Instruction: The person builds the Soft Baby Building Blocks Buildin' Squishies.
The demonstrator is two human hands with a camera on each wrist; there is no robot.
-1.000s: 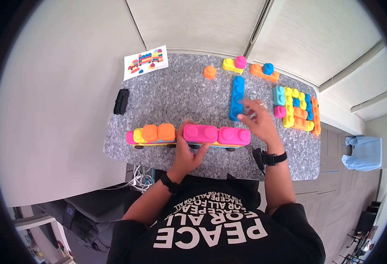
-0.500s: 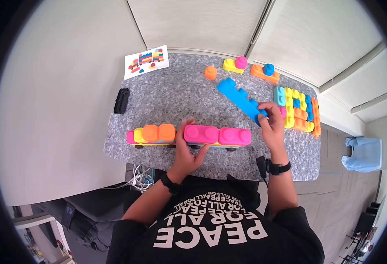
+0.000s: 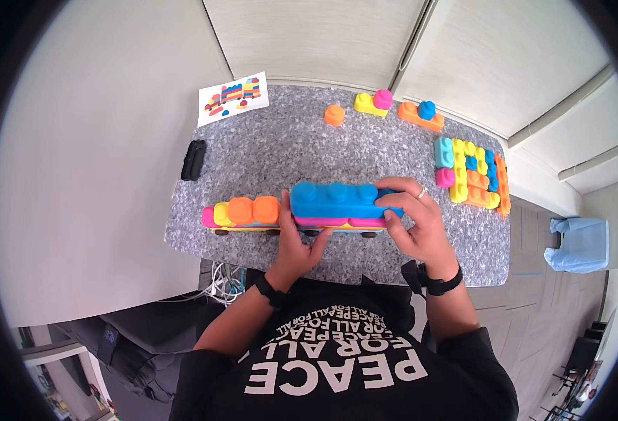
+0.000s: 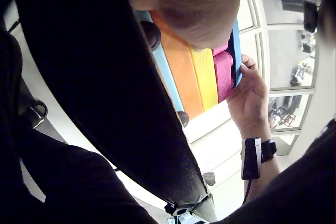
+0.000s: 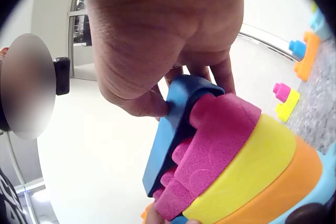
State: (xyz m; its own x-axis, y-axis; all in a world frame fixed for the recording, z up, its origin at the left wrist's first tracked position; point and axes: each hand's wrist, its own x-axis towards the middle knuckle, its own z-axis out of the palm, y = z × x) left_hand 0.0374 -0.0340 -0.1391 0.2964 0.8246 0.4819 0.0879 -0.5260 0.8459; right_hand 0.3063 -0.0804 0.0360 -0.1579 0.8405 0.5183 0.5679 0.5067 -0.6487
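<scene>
1. Brick (image 3: 333,203), long and blue: above the pink bricks (image 5: 223,137), their studs showing beneath
2. Right hand (image 3: 419,226): thumb and fingers pinching the brick's right end
3. Left hand (image 3: 295,245): gripping the wheeled stack (image 4: 181,66)

Long brick (image 3: 333,201): uniform blue. Stack (image 5: 247,161), top to bottom: pink, yellow, orange, light blue. Wheels (image 4: 152,35): dark. Tabletop (image 3: 295,151): speckled grey. Sheet (image 3: 233,102): white, multicoloured print. Shirt (image 3: 337,365): black, white lettering. Wristbands (image 3: 272,290): black. Case (image 3: 194,160): black. Bin liner (image 3: 584,242): pale blue.
</scene>
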